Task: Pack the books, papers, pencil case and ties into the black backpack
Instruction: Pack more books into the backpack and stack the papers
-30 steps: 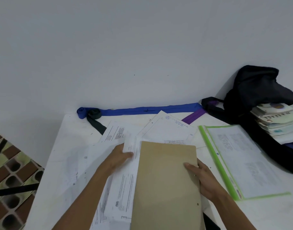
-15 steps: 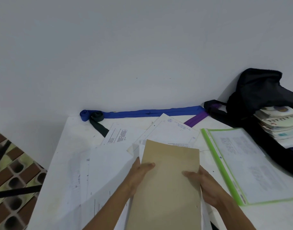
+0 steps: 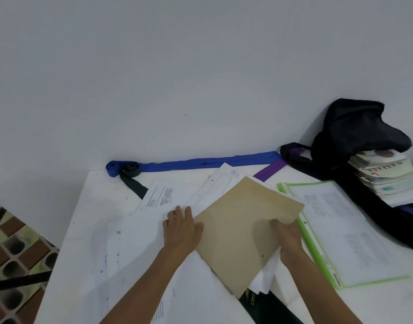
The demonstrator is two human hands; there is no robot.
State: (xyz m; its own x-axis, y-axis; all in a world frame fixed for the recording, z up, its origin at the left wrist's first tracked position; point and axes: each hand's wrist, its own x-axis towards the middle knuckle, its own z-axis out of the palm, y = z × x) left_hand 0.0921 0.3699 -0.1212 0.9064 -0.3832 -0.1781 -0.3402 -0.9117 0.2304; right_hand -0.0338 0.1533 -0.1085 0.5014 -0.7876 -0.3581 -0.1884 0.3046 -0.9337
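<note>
Envelope [image 3: 238, 230], flat tan rectangle, white papers [image 3: 142, 239]

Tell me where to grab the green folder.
The folder lies flat, so it is likely best to pinch its free near edge, coming from the person's side. The envelope, gripped by the right hand, overlaps its spine, and the backpack crowds its far right edge.

One black backpack [image 3: 355, 127] and one stack of books [image 3: 388, 174], their number unclear. Three ties: blue tie [image 3: 201, 161], dark tie [image 3: 133, 183], purple tie [image 3: 268, 170]. One brown folder [image 3: 243, 225], one green-edged folder [image 3: 336, 230], several overlapping loose papers [image 3: 135, 242].
</note>
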